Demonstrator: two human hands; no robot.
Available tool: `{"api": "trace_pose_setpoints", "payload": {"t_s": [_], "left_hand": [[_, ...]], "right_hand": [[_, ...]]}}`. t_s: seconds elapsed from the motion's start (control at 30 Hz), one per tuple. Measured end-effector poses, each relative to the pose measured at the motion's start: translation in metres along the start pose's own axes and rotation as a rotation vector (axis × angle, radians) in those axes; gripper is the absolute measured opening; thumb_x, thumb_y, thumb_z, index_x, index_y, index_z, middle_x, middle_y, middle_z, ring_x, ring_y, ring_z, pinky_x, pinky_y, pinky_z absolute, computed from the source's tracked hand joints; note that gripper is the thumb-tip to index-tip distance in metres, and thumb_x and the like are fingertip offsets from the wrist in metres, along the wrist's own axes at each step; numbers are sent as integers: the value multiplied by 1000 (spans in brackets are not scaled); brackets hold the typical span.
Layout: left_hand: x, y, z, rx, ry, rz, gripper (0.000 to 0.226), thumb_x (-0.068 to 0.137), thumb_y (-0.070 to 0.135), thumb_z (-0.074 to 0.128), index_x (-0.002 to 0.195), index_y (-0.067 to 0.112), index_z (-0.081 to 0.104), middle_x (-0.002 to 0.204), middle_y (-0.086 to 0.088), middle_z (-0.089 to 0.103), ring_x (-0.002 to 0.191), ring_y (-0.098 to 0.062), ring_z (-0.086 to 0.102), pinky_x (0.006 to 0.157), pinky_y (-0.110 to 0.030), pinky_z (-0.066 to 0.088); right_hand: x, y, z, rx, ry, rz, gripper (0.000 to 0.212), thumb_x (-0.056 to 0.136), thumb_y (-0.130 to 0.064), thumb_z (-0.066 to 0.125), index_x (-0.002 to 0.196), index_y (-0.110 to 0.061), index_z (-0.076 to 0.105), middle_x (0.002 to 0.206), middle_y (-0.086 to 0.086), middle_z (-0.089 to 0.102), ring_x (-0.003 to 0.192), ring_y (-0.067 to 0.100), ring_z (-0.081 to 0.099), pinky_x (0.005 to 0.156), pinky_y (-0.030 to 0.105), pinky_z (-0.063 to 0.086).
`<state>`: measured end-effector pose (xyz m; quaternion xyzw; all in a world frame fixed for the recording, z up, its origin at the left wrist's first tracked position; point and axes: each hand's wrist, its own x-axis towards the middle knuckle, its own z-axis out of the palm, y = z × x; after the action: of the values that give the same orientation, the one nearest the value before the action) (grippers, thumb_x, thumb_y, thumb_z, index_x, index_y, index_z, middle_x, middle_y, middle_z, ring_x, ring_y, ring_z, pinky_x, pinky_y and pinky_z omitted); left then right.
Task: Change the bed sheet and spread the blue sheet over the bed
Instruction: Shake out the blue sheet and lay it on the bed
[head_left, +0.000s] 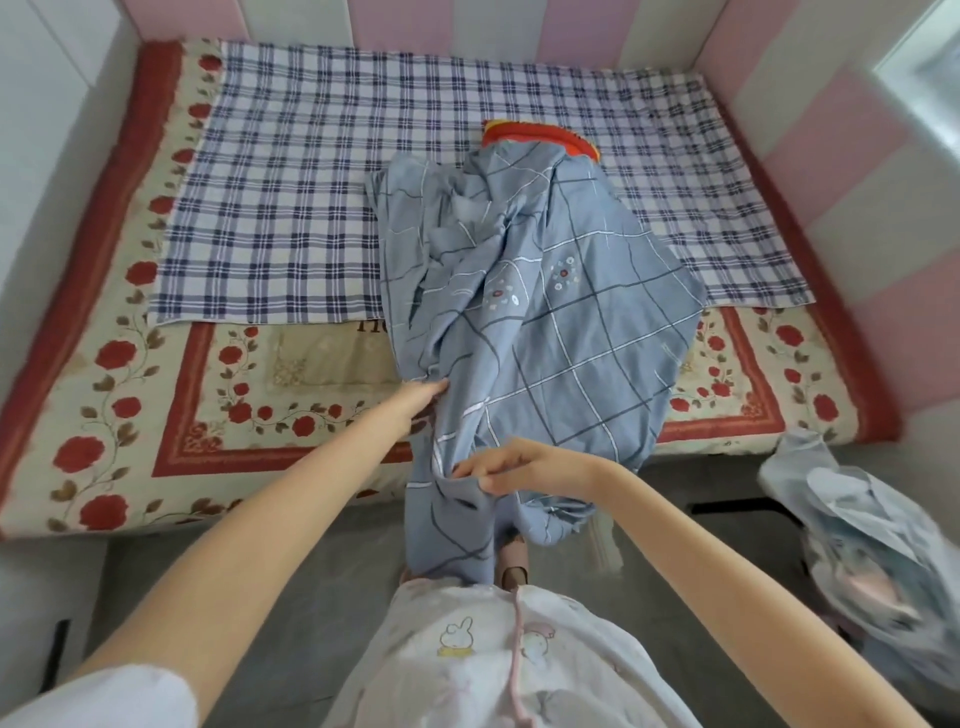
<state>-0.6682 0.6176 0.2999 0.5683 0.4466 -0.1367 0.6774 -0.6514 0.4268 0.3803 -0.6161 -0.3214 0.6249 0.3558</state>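
The right hand (493, 470) pinches a gathered edge of the blue sheet (535, 322) between thumb and curled fingers, just past the near edge of the bed (62, 499). The left hand (423, 395) reaches farther in, over the bed, and grips a bunched fold on the sheet's left side; its fingertips are partly buried in the cloth, so the exact hold is hard to read. Both bare arms come in from the near corners.

Between and below the hands the blue sheet hangs in a narrow bundle down toward the floor (311, 571), in front of the person's white top (467, 660). Beyond the hands it lies crumpled in a long heap running from the near edge to the middle of the bed, not spread flat. Its far end lies on a red-and-orange cloth (540, 134), which peeks out there.

Under the heap a plaid sheet (291, 208) covers the far part of the bed. The near part shows a rose-patterned cover (156, 415) with a red border. A pale blue bundle (862, 525) sits on the floor at the near right. Pink-and-white padded walls (831, 171) line the far and right sides.
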Motion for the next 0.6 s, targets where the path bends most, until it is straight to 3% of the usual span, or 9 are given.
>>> {"api": "trace_pose_setpoints", "payload": {"t_s": [0.07, 0.13, 0.2, 0.27, 0.3, 0.37, 0.43, 0.5, 0.6], "left_hand": [[-1, 0, 2, 85, 27, 89, 11, 97, 24, 52, 98, 15, 58, 96, -2, 56, 90, -19, 53, 73, -27, 39], [-2, 7, 3, 106, 123, 301, 27, 96, 13, 47, 69, 16, 43, 68, -1, 40, 65, -13, 38, 59, -26, 27], [-11, 16, 4, 134, 159, 565, 33, 95, 6, 46, 64, 15, 36, 61, 1, 31, 56, -9, 31, 55, -22, 25], [-35, 27, 5, 282, 53, 781, 32, 96, 4, 44, 67, 13, 37, 59, 2, 31, 50, -2, 30, 51, -15, 27], [-45, 29, 7, 381, -21, 847, 29, 97, 3, 43, 69, 11, 39, 58, 3, 31, 47, -2, 31, 50, -15, 28], [-65, 27, 15, 562, -181, 925, 24, 96, 4, 45, 73, 9, 44, 58, 6, 35, 49, 0, 36, 52, -15, 29], [-79, 17, 27, 719, -349, 914, 24, 95, 8, 47, 73, 18, 47, 66, 7, 46, 60, 1, 44, 60, -16, 34], [-84, 2, 41, 869, -451, 876, 19, 94, 11, 48, 76, 16, 50, 77, 0, 56, 73, -11, 53, 69, -26, 41], [-92, -12, 55, 976, -514, 883, 17, 93, 14, 49, 82, 2, 50, 83, -11, 56, 77, -22, 51, 70, -32, 38]], "right_hand": [[0, 2, 4, 32, -12, 49, 39, 98, -3, 47, 90, -29, 75, 135, 5, 52, 132, 17, 44, 101, 19, 41], [2, 16, -2, -61, 25, 180, 25, 97, -10, 51, 117, -5, 66, 135, 9, 55, 128, 22, 47, 105, 24, 41], [6, 24, -14, -289, 47, 370, 31, 97, -22, 50, 120, -5, 63, 123, 7, 64, 116, 23, 57, 101, 29, 44], [12, 26, -28, -445, 177, 465, 33, 99, -26, 43, 115, -5, 63, 107, 8, 66, 93, 25, 60, 81, 26, 46], [16, 24, -40, -357, 357, 471, 33, 100, -25, 41, 115, -4, 61, 109, 10, 65, 89, 24, 58, 72, 25, 44], [19, 16, -64, 173, 786, 323, 34, 100, -29, 41, 117, -5, 58, 118, 14, 63, 89, 20, 56, 67, 25, 43], [27, 7, -91, 383, 975, 189, 46, 96, -46, 45, 120, -7, 54, 119, 13, 61, 90, 19, 58, 70, 29, 48], [37, -4, -99, 222, 873, 230, 70, 86, -55, 59, 135, -8, 40, 125, 11, 52, 104, 22, 56, 75, 33, 52], [57, 7, -95, -573, 839, 527, 106, 76, -40, 77, 150, -15, 7, 148, 17, 23, 132, 33, 33, 100, 44, 40]]}}
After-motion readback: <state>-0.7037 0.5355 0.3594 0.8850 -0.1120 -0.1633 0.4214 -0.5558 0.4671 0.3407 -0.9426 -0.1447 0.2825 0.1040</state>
